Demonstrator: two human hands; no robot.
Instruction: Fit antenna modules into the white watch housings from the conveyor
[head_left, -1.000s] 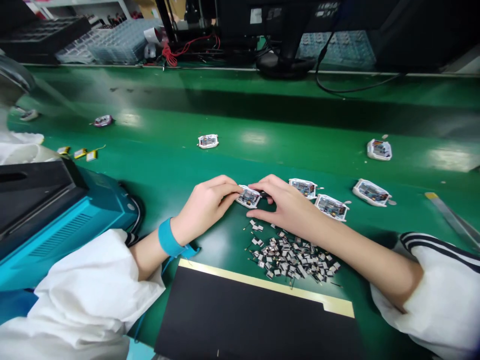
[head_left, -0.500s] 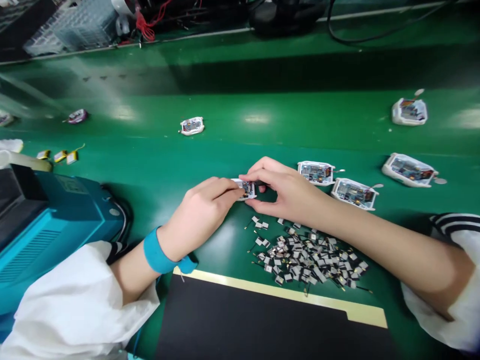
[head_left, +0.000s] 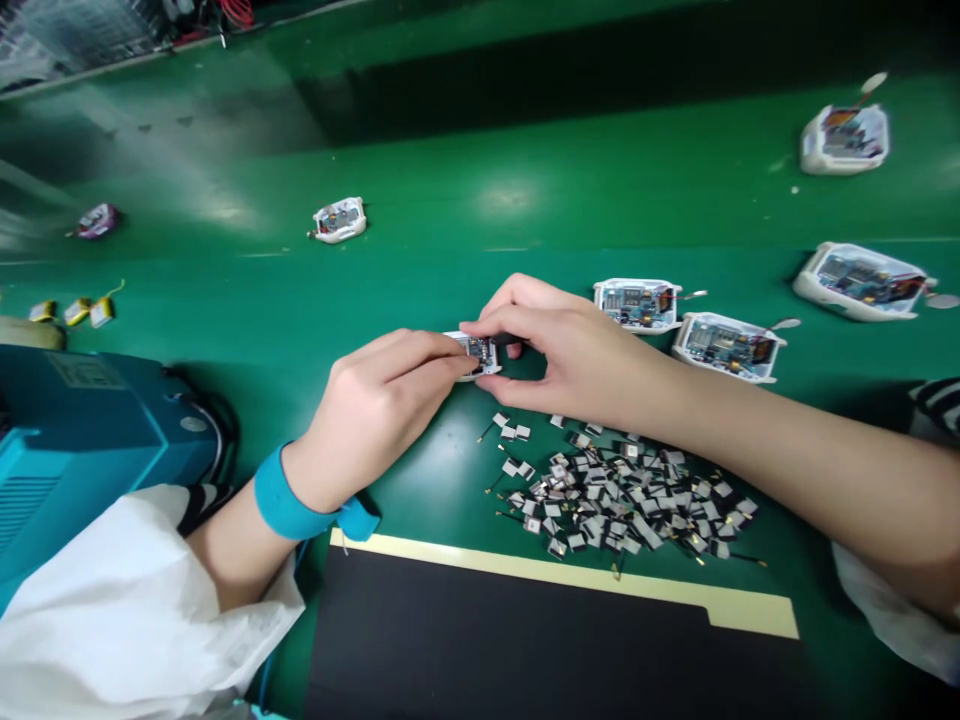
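Observation:
A small open white device housing (head_left: 486,352) with a circuit board in it is held between my two hands, just above the green bench. My left hand (head_left: 379,405) has its fingers closed over the housing's left side, fingertips on the board. From the right, my right hand (head_left: 562,345) grips the housing with thumb and forefinger at its right end. A small dark piece (head_left: 511,341) shows by the right fingers; its kind I cannot make out. Below my hands lies a pile of small antenna pieces (head_left: 630,495) with short black leads.
Other open housings stand to the right, among them one near my forearm (head_left: 727,345), and one at back left (head_left: 339,219). Yellow battery cells (head_left: 77,312) lie far left, beyond a teal machine (head_left: 97,420). A black sheet (head_left: 525,640) with a yellow edge lies in front.
The camera view has tilted down and come slightly closer, so the bench's back edge has mostly left the picture. Both hands keep the same hold on the housing.

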